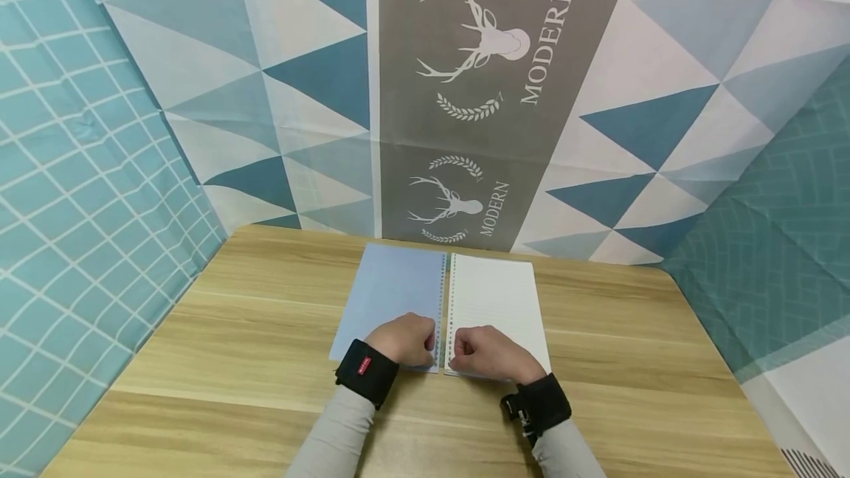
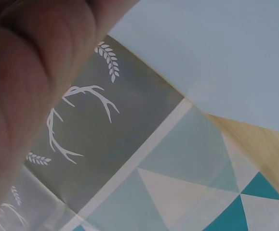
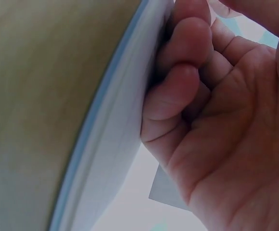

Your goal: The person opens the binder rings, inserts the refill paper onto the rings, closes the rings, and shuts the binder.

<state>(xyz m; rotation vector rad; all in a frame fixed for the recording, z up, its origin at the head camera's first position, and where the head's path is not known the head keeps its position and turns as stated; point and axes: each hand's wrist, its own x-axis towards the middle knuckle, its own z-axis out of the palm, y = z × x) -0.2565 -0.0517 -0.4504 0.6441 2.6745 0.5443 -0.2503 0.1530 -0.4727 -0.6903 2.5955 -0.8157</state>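
An open notebook lies on the table, its blue cover side to the left and white lined pages to the right. Rows of punched holes run along both inner edges, with a narrow gap between them. My left hand rests on the lower inner corner of the blue side, fingers curled. On the lower inner corner of the pages is my right hand, also curled. In the right wrist view its bent fingers touch the paper, with nothing visible in the palm. The left fingertips are hidden in the left wrist view.
The wooden table extends around the notebook. Behind it hangs a patterned cloth with deer heads and triangles. A blue checked cloth stands at the left and a teal one at the right. Black bands circle both wrists.
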